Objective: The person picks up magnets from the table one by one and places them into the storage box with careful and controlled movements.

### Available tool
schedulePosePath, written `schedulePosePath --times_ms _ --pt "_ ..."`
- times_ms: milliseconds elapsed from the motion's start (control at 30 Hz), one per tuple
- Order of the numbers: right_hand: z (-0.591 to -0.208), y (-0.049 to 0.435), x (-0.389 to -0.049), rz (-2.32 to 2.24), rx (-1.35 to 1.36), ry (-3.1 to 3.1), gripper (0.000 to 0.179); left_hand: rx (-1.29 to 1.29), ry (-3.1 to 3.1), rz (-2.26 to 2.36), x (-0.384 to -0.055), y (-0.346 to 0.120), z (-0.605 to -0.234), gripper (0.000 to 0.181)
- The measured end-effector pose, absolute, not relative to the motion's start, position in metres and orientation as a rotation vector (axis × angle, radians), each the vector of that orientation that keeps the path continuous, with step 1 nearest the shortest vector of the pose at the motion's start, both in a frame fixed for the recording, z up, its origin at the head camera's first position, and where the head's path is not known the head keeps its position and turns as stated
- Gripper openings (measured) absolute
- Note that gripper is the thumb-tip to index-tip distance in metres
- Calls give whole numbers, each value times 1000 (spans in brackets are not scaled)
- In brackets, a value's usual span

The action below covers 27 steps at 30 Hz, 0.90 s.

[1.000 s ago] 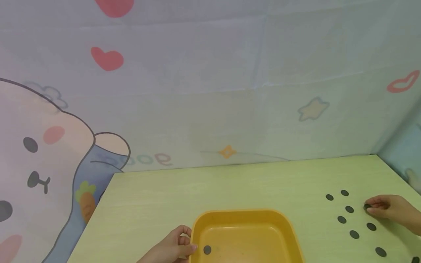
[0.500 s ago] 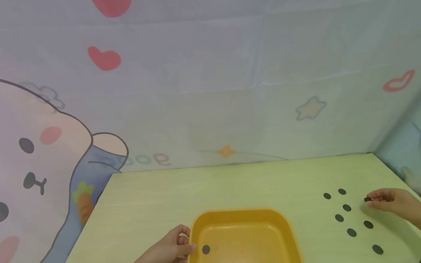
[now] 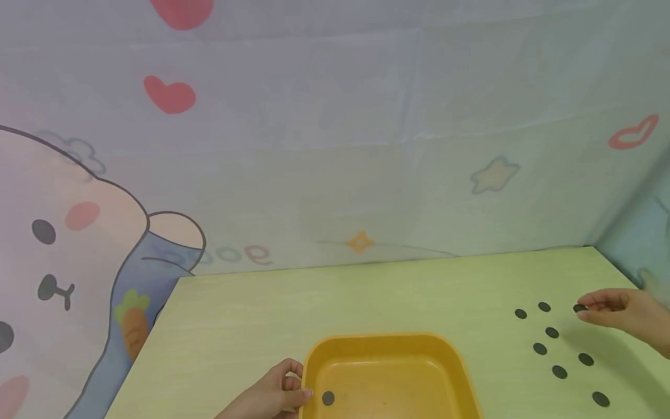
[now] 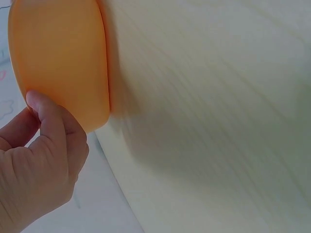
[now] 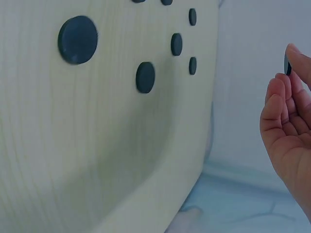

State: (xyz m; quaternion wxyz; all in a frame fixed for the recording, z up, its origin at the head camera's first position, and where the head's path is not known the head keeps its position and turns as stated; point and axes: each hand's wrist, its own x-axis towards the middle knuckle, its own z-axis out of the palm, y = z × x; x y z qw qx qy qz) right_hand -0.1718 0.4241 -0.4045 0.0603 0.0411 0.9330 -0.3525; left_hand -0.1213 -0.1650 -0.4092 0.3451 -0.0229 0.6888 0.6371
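Observation:
My left hand [image 3: 272,391] grips the left rim of a yellow plastic tray [image 3: 387,342], thumb on the inside edge. The left wrist view shows the same hand [image 4: 48,150] pinching the outer wall of the tray [image 4: 63,58]. One dark round disc [image 3: 328,398] lies inside, near the left wall. Over at the right, my right hand [image 3: 625,314] pinches a black disc [image 3: 579,308] between thumb and fingers, raised above the table. That disc [image 5: 287,63] appears edge-on in the right wrist view.
Several more black discs lie scattered on the pale green table [image 3: 262,314], such as a near disc [image 3: 601,399] and a far disc [image 3: 520,314]. A printed cloth [image 3: 335,145] with hearts and a cartoon animal hangs behind the table.
My right hand has lifted the pinched disc off the table and moved up, slightly away from the other discs. The left hand and the tray stay put.

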Motion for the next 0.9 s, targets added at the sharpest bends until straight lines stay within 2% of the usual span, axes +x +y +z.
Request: schedulePosePath --times_ms 900 --pt "-371 375 -166 -1117 -17 2772 43 -34 1769 1667 -121 -168 -409 27"
